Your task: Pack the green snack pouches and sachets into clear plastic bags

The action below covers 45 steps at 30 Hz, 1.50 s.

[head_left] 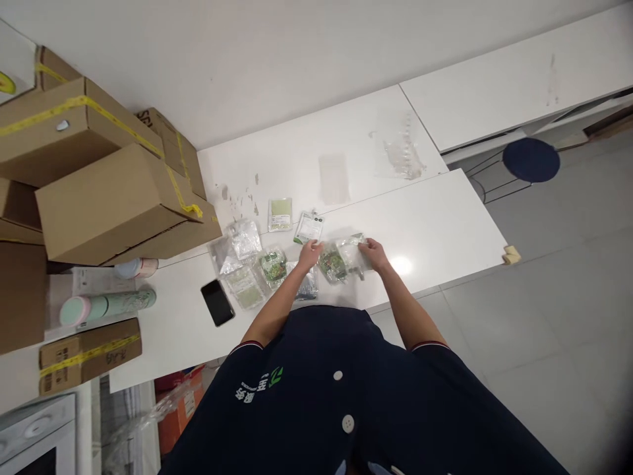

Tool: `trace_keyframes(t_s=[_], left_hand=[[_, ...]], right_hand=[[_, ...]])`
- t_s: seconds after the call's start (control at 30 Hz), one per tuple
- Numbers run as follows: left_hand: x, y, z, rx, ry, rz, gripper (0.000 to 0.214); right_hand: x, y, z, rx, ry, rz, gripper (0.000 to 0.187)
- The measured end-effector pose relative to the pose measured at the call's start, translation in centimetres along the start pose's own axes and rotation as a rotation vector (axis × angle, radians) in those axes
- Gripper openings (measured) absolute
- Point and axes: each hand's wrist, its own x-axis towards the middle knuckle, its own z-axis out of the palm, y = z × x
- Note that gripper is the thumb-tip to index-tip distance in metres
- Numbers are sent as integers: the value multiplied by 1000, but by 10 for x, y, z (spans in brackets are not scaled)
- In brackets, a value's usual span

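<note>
Reaching forward with left hand [309, 255] and right hand [374, 254], forearms angled inward low over the table, left forearm crossing above part of the packet pile. Pinching right edge of clear packet [351, 256] between right thumb and fingers; with left fingers bent beside green-patterned packet [332, 265], cannot tell if gripping. Both packets between the hands, overlapping, near front edge of white table [420, 227]. Bordered at left by stacked brown cartons [103, 204], sealed with yellow tape; at far right by round stool [531, 160], dark blue seat. Lying on its side at left, below cartons: mint-green thermos [111, 305]. Lying flat toward back right: crumpled clear plastic bag [403, 158]. Just beyond left hand: white-labelled pouch [309, 228], green border, tilted; to its left, apart: pale green packet [280, 215], squared up. Left of the pile: black smartphone [217, 303], screen dark.
</note>
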Motion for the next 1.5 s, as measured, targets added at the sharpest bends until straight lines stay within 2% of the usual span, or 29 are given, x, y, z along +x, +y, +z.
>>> trace_keyframes(t_s=[0.07,0.13,0.23,0.33,0.4,0.5,0.6,0.67,0.73,0.8,0.93,1.03,1.17,1.23,1.3,1.4,1.5], left_hand=[[21,6,-14,255,157,39,55],[38,11,-22,464,232,29,57],[56,15,-21,664,273,-19,63],[68,16,-15,751,324,-71,71],[73,15,-14,749,329,-102,76],[76,14,-17,713,283,-145,78],[73,12,-21,660,248,-153,69],[70,9,-24,607,245,-147,60],[67,4,-26,545,238,-148,51],[65,-2,-29,490,229,-151,45],[64,-11,-35,421,221,-158,36],[63,-13,-38,393,245,-162,31],[57,-8,-36,230,252,-155,24],[52,-2,-35,79,232,-131,25],[45,6,-34,-24,232,-95,26],[33,15,-37,-29,277,-35,23],[15,14,-49,-31,307,-14,18]], right_hand=[[26,2,-13,-159,84,-6,32],[43,4,-14,-355,128,-3,30],[49,7,6,-610,181,-35,38],[42,6,29,-802,240,-57,44],[40,-1,33,-867,231,-27,46],[51,-20,25,-859,233,-30,46],[78,-49,25,-839,218,-218,43],[100,-68,36,-879,181,-352,43],[121,-83,51,-958,158,-426,51],[139,-93,64,-1040,104,-438,57],[159,-100,72,-1093,-66,-345,34],[153,-99,63,-908,20,-297,27],[118,-97,40,-218,175,-259,29],[94,-98,27,145,149,-234,27],[69,-101,15,408,74,-216,28],[38,-104,2,600,0,-230,37],[18,-100,-5,625,32,-252,37]])
